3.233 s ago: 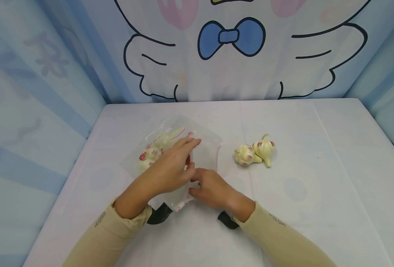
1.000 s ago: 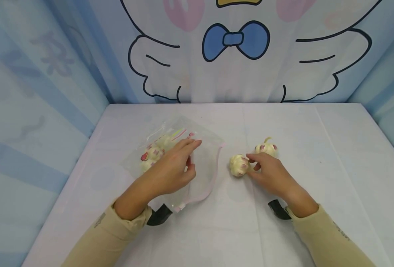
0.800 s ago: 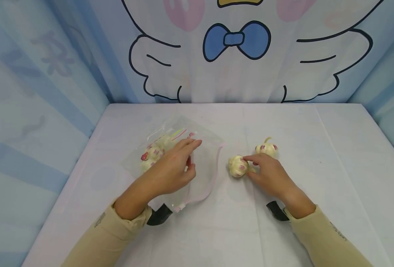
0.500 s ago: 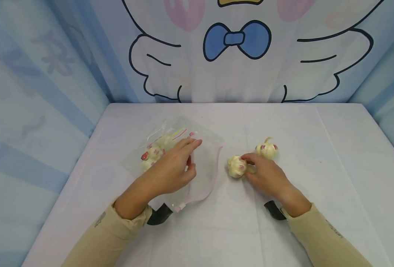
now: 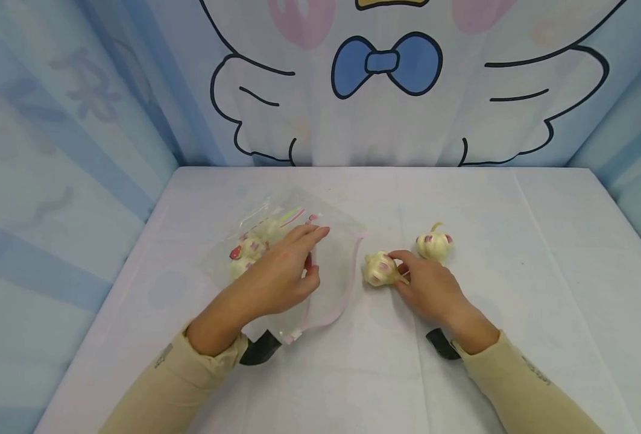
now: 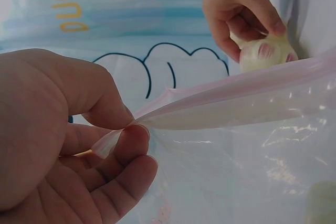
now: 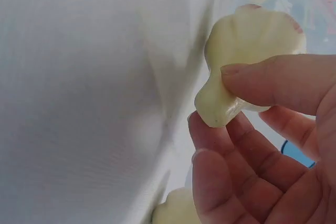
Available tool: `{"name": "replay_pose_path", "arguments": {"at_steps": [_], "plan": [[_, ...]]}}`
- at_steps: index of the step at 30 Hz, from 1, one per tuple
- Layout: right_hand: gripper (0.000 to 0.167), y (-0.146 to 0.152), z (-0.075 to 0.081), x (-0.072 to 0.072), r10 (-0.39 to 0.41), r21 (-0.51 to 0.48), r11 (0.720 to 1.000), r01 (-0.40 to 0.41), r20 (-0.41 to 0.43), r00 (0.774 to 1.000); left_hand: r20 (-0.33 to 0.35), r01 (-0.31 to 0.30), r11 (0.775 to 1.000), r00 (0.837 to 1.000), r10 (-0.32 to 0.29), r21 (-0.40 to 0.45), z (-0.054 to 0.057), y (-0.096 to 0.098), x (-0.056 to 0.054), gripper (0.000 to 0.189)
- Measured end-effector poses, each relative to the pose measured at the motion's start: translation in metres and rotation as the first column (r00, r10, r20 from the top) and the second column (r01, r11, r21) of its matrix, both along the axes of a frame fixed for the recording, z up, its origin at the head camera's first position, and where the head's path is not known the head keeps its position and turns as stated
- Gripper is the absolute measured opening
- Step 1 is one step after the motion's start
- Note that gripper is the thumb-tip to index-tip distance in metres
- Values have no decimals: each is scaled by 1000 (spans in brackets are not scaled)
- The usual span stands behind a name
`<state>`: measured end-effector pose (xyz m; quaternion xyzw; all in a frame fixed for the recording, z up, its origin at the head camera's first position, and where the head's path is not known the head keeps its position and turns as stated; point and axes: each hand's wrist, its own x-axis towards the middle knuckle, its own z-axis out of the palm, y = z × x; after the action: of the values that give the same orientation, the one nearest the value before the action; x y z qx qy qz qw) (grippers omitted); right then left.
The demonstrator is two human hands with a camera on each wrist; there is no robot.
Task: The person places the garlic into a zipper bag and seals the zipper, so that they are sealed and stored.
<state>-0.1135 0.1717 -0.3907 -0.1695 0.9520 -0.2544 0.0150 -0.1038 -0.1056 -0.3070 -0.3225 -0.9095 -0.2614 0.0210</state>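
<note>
My left hand (image 5: pixel 277 271) pinches the upper edge of a clear zip bag (image 5: pixel 331 265) between thumb and forefinger, plain in the left wrist view. A pink strip runs along the bag's mouth, which faces right. Inside its far left part lie several garlic bulbs (image 5: pixel 251 247), partly hidden by my left hand and wrist. Right of the bag, my right hand (image 5: pixel 431 286) holds a pale garlic bulb (image 5: pixel 378 269). In the right wrist view, the thumb presses on the neck of this held bulb (image 7: pixel 252 35), with fingers behind it. A second loose garlic bulb (image 5: pixel 434 246) lies just beyond my right hand.
A white cloth covers the table (image 5: pixel 543 301). A printed curtain (image 5: pixel 385 120) with a blue bow stands at its back edge, and blue curtains (image 5: pixel 54 241) hang at the sides. A white slider (image 5: pixel 293 336) sits at the bag's near corner.
My right hand has left the bag's mouth, taken hold of one of the two loose garlic bulbs and drawn it left towards the bag. My left hand has stayed in place.
</note>
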Motion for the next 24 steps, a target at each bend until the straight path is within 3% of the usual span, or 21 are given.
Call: {"name": "replay_pose_path", "arguments": {"at_steps": [11, 17, 24], "plan": [[30, 6, 21, 14, 4, -78, 997, -7, -46, 999, 18, -6, 1000, 1000, 6, -9, 0, 0, 0, 55], [26, 6, 34, 22, 52, -113, 992, -57, -52, 997, 12, -1, 1000, 1000, 1, -5, -1, 0, 0, 54], [25, -1, 41, 31, 152, -198, 967, -157, -43, 987, 18, -7, 1000, 1000, 7, 0, -2, 2, 0, 58]]}}
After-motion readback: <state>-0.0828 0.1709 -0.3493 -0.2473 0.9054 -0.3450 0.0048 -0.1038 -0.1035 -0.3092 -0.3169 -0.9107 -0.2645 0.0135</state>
